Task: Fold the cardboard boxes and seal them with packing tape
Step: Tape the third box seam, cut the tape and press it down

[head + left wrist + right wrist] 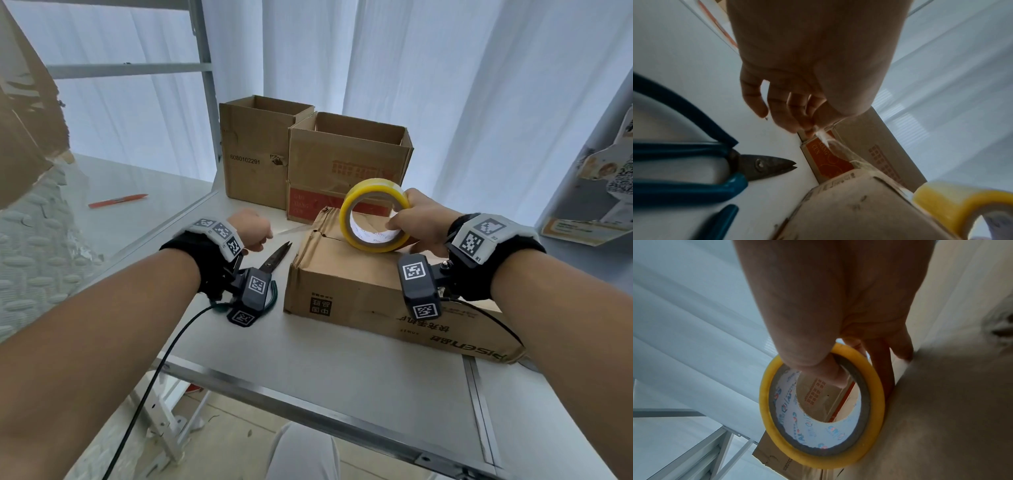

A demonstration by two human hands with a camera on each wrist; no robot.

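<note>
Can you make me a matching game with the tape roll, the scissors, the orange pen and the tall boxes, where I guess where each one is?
Things:
1. tape roll
2. scissors
3. orange pen
4. two tall boxes

Places:
A. standing open at the back of the table
B. lying flat on the table beside the left hand
C. held by the right hand on the flat box
D. lying far off to the left

Pairs: 1-C, 2-B, 3-D, 4-A

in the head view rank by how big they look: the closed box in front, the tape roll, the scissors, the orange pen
Largest to smallest:
1. closed box
2. tape roll
3. scissors, partly hidden by the wrist camera, so unsure against the roll
4. orange pen, farther away
</note>
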